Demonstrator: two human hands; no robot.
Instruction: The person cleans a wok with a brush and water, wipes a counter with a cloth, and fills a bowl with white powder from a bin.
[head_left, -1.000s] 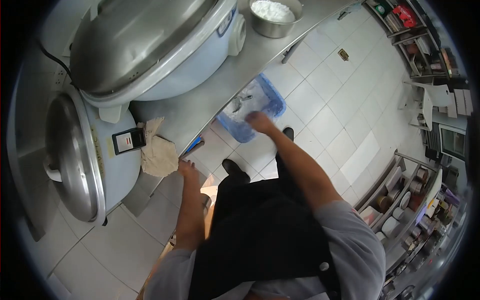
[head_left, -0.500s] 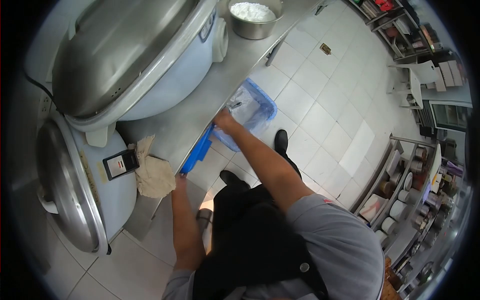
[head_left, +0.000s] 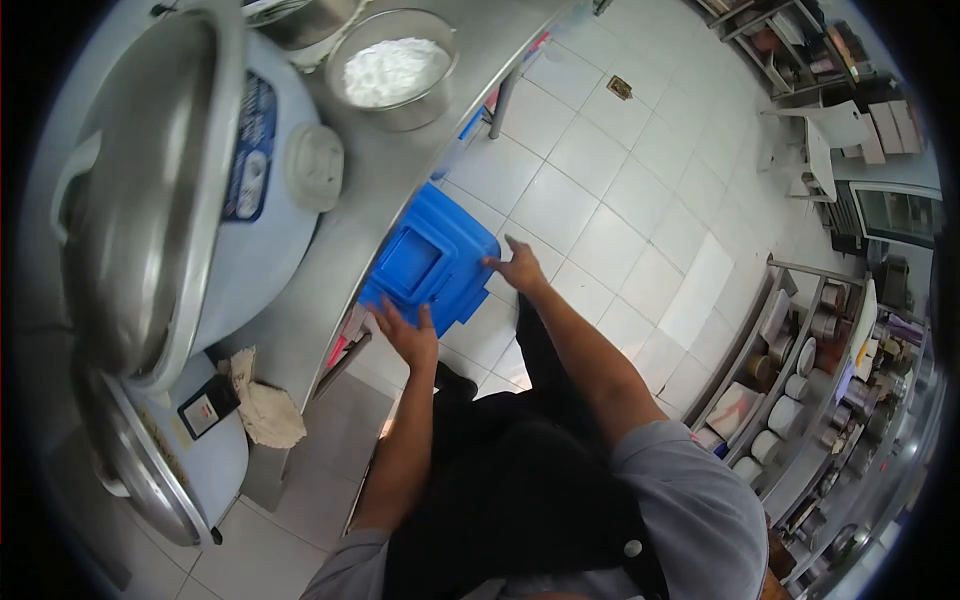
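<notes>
A blue plastic lid [head_left: 462,232] with a raised rectangle in its middle lies over the bin beside the steel table, covering the bin's opening. My left hand [head_left: 408,338] is at the lid's near edge, open, its fingers spread. At the far right corner of the lid is my right hand [head_left: 520,268], also open, thumb close to the blue edge and fingers apart. Neither hand is wrapped round anything.
On the steel table [head_left: 372,188] stand a metal bowl [head_left: 447,88] of white powder and a large pale-blue cooker [head_left: 283,180] with a steel lid. A second cooker [head_left: 222,440] carries a black device [head_left: 208,406] and a beige cloth [head_left: 275,415]. Shelves [head_left: 800,370] of cookware line the right.
The blue lid, previously upright at the table's edge, now lies across the bin that stood uncovered. Both hands have let go of their earlier spots and opened. The view has shifted.
</notes>
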